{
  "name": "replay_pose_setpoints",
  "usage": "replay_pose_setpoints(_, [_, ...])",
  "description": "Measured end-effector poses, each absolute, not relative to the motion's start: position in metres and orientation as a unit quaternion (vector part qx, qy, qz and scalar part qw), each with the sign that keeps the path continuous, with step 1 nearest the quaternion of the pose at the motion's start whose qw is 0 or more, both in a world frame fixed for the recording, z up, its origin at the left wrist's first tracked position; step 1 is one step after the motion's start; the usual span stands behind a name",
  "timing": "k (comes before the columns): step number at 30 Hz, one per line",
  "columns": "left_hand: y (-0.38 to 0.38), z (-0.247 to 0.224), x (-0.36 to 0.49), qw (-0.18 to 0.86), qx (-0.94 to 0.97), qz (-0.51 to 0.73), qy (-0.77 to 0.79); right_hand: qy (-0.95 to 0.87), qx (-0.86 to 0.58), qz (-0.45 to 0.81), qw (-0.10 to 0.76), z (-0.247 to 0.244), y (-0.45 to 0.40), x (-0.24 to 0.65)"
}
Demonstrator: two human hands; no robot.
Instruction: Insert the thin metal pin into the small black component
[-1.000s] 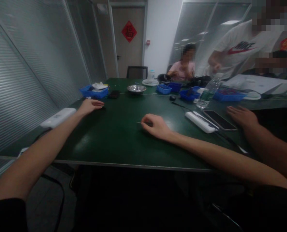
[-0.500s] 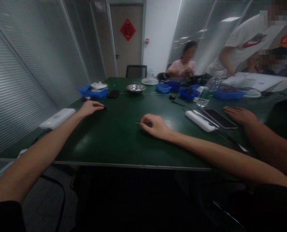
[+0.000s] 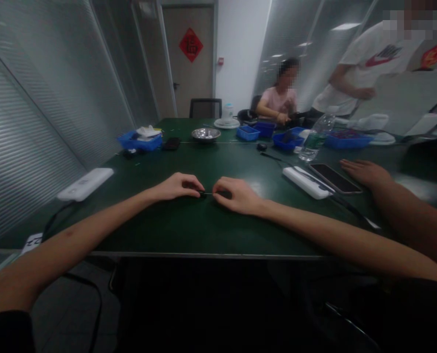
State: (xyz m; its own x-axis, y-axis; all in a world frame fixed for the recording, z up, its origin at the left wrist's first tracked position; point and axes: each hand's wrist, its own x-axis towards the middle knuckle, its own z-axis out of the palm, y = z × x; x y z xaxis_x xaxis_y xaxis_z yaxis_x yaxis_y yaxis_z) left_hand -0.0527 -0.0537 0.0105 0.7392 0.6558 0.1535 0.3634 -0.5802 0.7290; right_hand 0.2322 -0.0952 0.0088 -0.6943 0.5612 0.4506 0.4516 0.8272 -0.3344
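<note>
My left hand (image 3: 176, 186) pinches a small black piece (image 3: 202, 194) between thumb and fingertips, low over the green table (image 3: 159, 225). Facing it, my right hand (image 3: 238, 196) is closed with curled fingers round the end of a thin, pale, needle-like rod (image 3: 209, 193). The rod's tip points left and meets or nearly meets the black piece; contact is too small to tell. What else lies inside my right fist is hidden.
A steel bowl (image 3: 206, 135), blue bins (image 3: 141, 142) and a dark phone (image 3: 171, 143) sit farther back. White power banks (image 3: 86, 184) flank my arms. To the right are a bottle (image 3: 316, 139), a phone (image 3: 335, 178) and another person's hand (image 3: 365, 171). Two people are beyond.
My left hand has moved right and nearer, bringing the black piece to the rod. My right hand stays in place. At the back, a standing person has tilted up a large white board.
</note>
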Motion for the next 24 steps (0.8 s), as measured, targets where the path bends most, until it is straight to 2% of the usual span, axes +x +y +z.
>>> replay_pose_setpoints(17, [-0.067,0.011,-0.042,0.358,0.872,0.205,0.264,-0.932,-0.235,0.104,0.254,0.008,-0.098,0.232])
replay_pose_setpoints(24, [-0.068,0.010,-0.039,0.376,0.855,0.207,0.292,-0.902,-0.289,0.103,0.304,0.007,-0.094,0.230])
